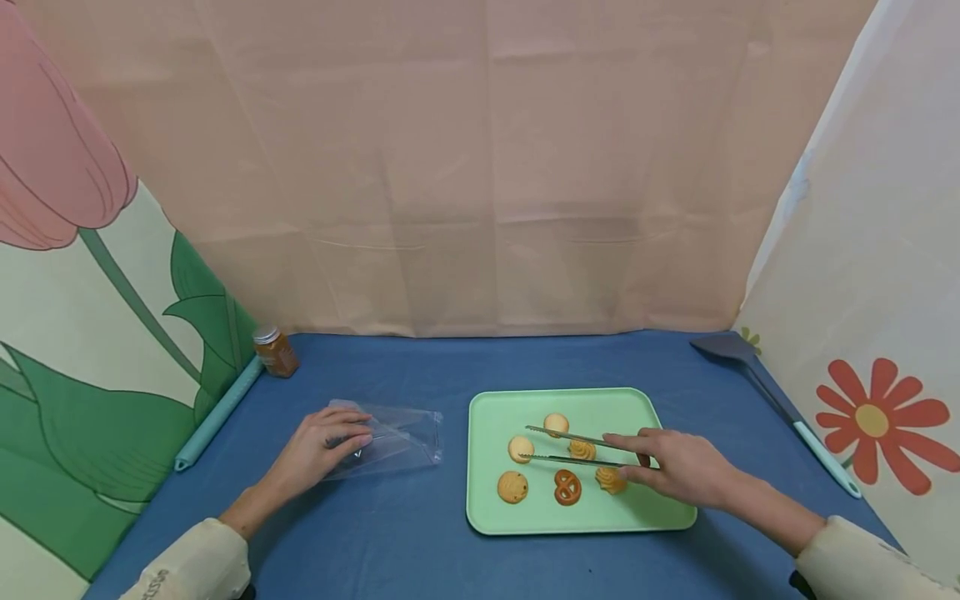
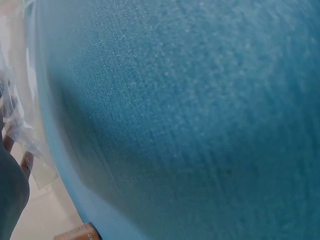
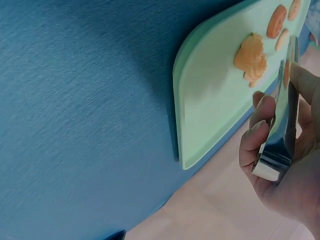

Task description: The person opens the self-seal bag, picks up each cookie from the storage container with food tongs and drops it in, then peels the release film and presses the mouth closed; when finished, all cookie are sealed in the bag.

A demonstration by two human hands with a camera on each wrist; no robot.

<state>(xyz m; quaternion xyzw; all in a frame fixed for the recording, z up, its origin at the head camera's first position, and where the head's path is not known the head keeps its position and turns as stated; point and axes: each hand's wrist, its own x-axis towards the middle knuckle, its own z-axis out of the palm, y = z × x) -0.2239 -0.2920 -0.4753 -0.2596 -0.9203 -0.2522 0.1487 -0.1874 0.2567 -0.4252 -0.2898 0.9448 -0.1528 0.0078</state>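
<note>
My left hand [image 1: 309, 450] grips a clear plastic bag [image 1: 408, 433] by its left part, above the blue cloth. In the left wrist view, fingers [image 2: 26, 162] show through the bag's film [image 2: 20, 125]. My right hand [image 1: 686, 468] holds metal tongs [image 1: 566, 435] over the green tray [image 1: 483, 517], their two arms spread apart. Beneath and around the tongs lie round cookies, including a speckled cookie [image 1: 513, 487] and a plain cookie [image 1: 521, 449], plus a pretzel-shaped cookie [image 1: 567, 487] and a piped cookie [image 1: 611, 479]. In the right wrist view, the tongs' bent end [image 3: 270, 167] sits inside the hand.
A jar [image 1: 277, 354] with a silver lid stands at the back left, close to a pale blue roll [image 1: 219, 414] along the cloth's left edge. A dark spatula [image 1: 765, 385] with a light handle lies along the right edge. Fabric walls enclose the back and sides.
</note>
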